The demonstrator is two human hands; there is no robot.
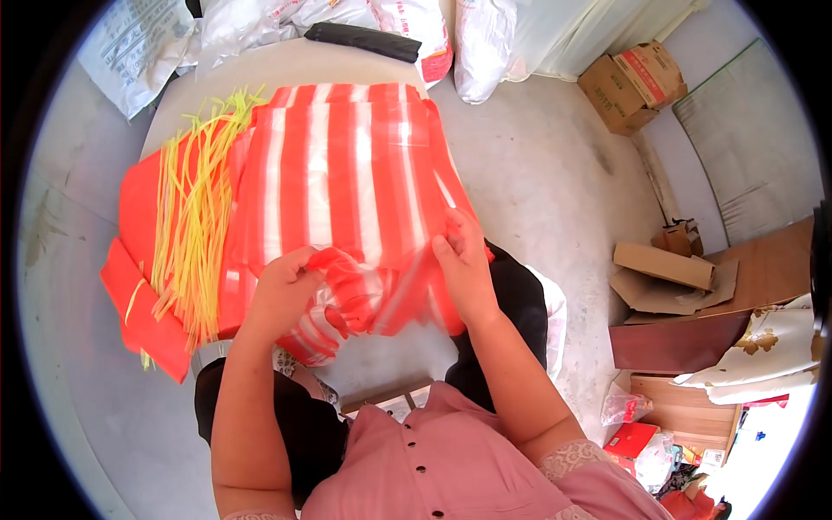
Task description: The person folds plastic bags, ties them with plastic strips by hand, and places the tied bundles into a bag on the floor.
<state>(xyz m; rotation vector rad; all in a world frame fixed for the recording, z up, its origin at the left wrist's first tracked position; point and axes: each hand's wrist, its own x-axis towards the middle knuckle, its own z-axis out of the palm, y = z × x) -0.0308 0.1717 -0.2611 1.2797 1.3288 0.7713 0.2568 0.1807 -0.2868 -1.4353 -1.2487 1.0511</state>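
Observation:
A stack of red-and-white striped plastic sheeting lies on the table in front of me. Its near edge is bunched and hangs over the table's front. My left hand pinches the gathered edge at its left side. Farther right, my right hand has its thumb and fingers closed on the sheeting's right edge. Many thin yellow strips lie in a loose bundle left of the stack, on red material. A folded red piece sits at the near left corner with a yellow strip around it.
A black rolled item lies at the table's far edge, by white plastic bags. Cardboard boxes stand at the far right. An opened carton rests on brown furniture to the right.

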